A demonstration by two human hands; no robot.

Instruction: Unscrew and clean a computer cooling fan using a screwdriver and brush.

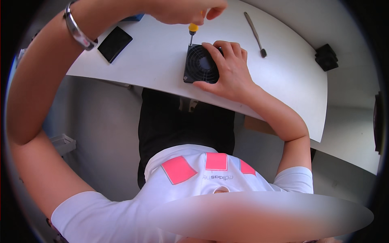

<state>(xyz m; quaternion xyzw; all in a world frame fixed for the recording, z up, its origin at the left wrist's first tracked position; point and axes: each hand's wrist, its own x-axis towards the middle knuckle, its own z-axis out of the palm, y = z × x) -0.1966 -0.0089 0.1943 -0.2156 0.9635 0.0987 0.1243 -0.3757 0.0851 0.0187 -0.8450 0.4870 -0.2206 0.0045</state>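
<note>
A black square cooling fan [201, 67] with a wire guard lies near the front edge of the white table. My right hand [233, 71] grips it from its right side, thumb at the near edge and fingers over the far right part. Above the fan's far left corner, my left hand [178, 10] is closed round a screwdriver [193, 27] with a yellow and black handle. The screwdriver stands nearly upright, its metal shaft reaching down to that corner. My left hand hides the upper handle. A screw head shows at the fan's near left corner.
On the white table [158, 60], a flat black rectangular object [115, 44] lies to the left, with a blue thing [133, 18] partly behind my left forearm. A toothbrush [255, 34] lies to the right. Another black object [326, 57] sits at the far right edge.
</note>
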